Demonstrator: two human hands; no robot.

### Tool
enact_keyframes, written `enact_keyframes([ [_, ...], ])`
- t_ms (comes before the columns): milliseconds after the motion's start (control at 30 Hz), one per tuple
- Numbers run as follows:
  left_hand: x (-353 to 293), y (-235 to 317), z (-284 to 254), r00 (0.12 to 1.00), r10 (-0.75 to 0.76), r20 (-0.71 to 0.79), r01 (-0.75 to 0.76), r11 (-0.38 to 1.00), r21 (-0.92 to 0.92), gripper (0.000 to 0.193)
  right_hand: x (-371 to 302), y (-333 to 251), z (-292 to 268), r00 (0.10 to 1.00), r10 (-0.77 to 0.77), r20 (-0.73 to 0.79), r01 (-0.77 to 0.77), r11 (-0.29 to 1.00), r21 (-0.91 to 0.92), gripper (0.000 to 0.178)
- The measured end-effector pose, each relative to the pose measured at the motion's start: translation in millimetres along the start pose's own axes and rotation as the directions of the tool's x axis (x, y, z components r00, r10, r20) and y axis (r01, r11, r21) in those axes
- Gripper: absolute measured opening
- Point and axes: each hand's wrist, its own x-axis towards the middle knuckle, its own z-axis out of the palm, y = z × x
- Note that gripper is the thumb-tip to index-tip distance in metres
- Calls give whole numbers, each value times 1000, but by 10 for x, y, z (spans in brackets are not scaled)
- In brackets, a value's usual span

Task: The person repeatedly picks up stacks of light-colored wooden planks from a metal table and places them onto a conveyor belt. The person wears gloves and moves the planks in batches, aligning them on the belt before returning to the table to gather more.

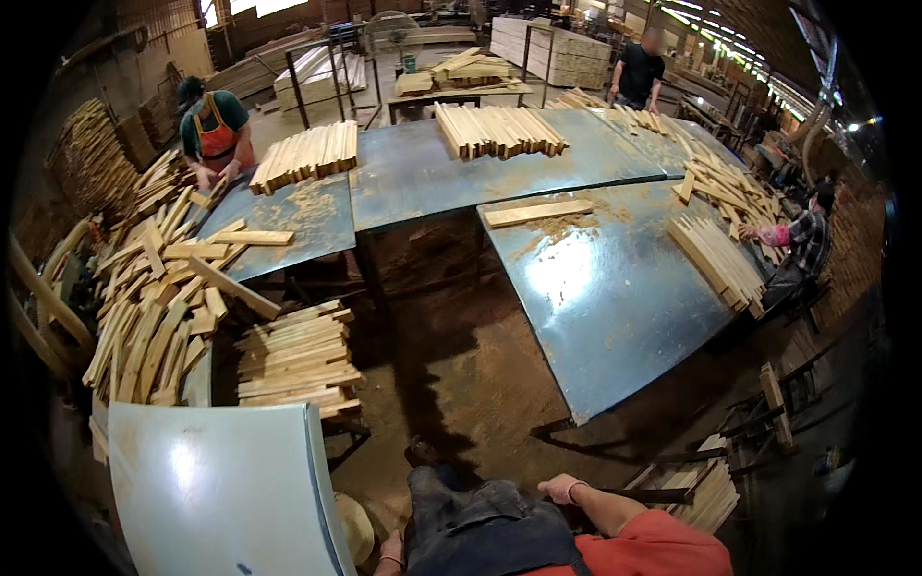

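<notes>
My left hand (392, 551), in a pinkish glove, hangs at the lower edge beside my dark apron (488, 533). A round pale object (354, 528) is next to it, partly hidden under a light blue-grey tabletop (216, 490); the fingers are too small to read. My right hand (563, 488), gloved likewise, is held out in front of my red sleeve (653, 549). Its fingers look curled in, with nothing visible in them. It is apart from the metal-topped table (624, 331) ahead, which bears a single wooden slat (539, 212) near its far edge.
Stacked slats (298, 360) stand left, beside a jumbled heap of wood (154, 326). Neat slat rows (499, 131) lie on the far tables; another bundle (715, 261) lies right. Co-workers stand far left (216, 134), at the back (639, 77) and right (807, 240). Metal frames (759, 432) stand lower right.
</notes>
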Motion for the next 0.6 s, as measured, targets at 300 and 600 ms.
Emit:
enact_keyframes([
  [300, -747, 2982, 517, 840, 531, 111, -531, 764, 367, 70, 297, -980, -1504, 987, -139, -75, 116, 959, -257, 32],
  [600, -1331, 5165, 1295, 282, 866, 413, -959, 249, 131, 51, 688, -2134, -2690, 967, 61, -246, 104, 790, 604, 22],
])
